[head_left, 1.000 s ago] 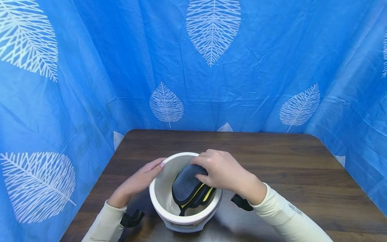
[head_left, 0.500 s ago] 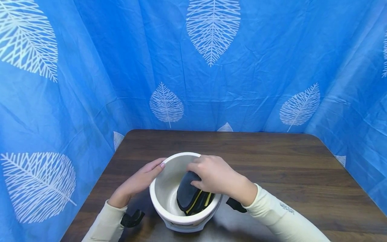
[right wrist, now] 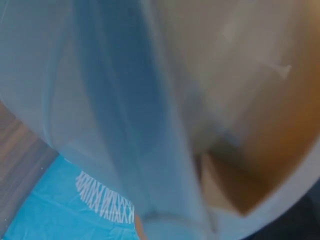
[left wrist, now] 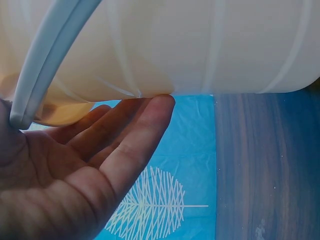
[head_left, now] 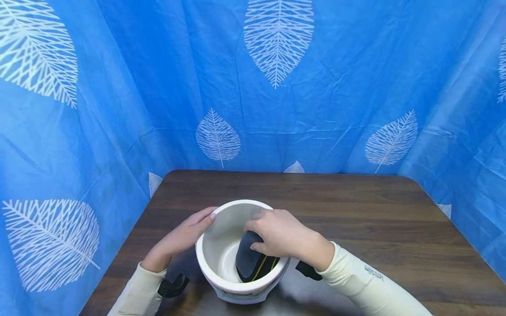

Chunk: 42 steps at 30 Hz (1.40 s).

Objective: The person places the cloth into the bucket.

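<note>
A white round bucket (head_left: 242, 287) stands on the table. My left hand (head_left: 183, 235) holds it at the left: the thumb lies over the rim, and in the left wrist view the fingers (left wrist: 135, 137) touch the pale outer wall (left wrist: 165, 45). My right hand (head_left: 282, 235) reaches over the right rim into the bucket. It grips a dark grey, rounded, padded thing with yellow and black edging (head_left: 250, 259), whose kind I cannot tell. That thing leans inside the right part of the bucket, partly hidden by the hand. The right wrist view shows only the blurred bucket (right wrist: 120, 100).
The brown wooden table (head_left: 356, 210) extends behind and to the right of the bucket. Blue curtains (head_left: 336, 79) with white leaf prints surround it on the back and sides. Black wrist straps (head_left: 173, 285) hang below the sleeves.
My right hand has moved lower into the bucket, taking the dark grey padded thing down and slightly right. The left hand and bucket have stayed in place.
</note>
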Available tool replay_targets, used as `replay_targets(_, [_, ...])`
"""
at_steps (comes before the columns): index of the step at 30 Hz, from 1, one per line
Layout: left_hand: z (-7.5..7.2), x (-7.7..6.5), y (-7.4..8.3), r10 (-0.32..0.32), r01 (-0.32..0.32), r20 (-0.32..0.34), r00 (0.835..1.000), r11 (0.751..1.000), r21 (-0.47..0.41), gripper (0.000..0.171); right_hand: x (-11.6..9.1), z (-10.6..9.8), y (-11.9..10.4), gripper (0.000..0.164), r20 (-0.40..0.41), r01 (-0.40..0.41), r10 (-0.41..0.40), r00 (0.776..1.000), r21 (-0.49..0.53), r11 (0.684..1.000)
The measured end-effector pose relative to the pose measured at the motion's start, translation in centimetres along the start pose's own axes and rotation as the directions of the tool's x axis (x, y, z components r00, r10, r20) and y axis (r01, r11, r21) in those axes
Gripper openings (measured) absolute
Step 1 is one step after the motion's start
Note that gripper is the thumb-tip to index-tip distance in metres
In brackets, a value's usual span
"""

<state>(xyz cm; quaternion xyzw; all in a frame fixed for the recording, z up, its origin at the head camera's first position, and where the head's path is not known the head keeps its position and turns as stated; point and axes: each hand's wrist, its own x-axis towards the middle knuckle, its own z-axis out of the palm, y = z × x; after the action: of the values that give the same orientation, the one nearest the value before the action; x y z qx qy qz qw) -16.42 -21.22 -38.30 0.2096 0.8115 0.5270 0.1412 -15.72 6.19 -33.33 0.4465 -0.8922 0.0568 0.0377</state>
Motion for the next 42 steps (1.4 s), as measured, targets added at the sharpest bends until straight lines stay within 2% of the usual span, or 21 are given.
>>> replay_targets(12, [0.0, 0.0, -0.1, 0.008, -0.008, 0.0, 1.0, 1.0, 0.0, 0.05, -0.4, -0.1, 0.1, 0.032, 0.022, 0.021, -0.022, 1.0, 0.028, 0.999])
replay_targets(19, [0.0, 0.0, -0.1, 0.006, -0.006, -0.011, 1.0, 1.0, 0.019, 0.05, -0.9, -0.2, 0.3, 0.036, -0.049, 0.054, -0.053, 0.997, 0.034, 0.998])
replay_targets(35, [0.2, -0.1, 0.2, -0.002, 0.003, -0.033, 0.999, 0.999, 0.043, 0.051, -2.0, -0.5, 1.3, 0.048, -0.109, 0.0, 0.006, 0.994, 0.05, 0.999])
replay_targets(42, [0.1, 0.0, 0.1, 0.025, -0.023, -0.033, 0.999, 0.999, 0.046, 0.05, -2.5, -0.6, 1.8, 0.05, -0.127, -0.017, 0.025, 0.992, 0.062, 0.998])
